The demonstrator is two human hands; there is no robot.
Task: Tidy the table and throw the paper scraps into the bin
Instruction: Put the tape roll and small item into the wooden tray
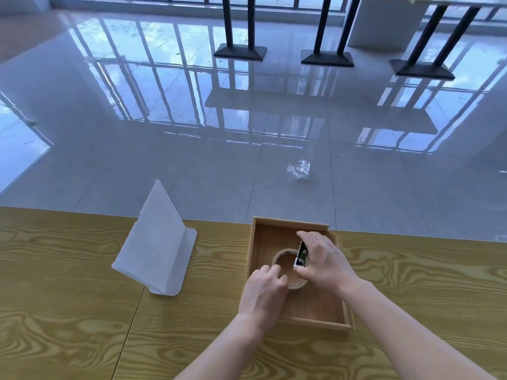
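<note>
Inside wooden tray (256, 242): tape roll (285, 263).

You have just one camera, worn on your head. It looks forward and down over the yellow wood-grain surface (68, 311), from close above it. Your two bare arms reach in from the bottom edge. The near part of the surface fills the low half of the view. Past its far edge you see the shiny grey tiled floor (164, 119), far away.

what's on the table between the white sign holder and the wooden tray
Nothing: the head view shows bare tabletop between sign holder and tray.
</note>
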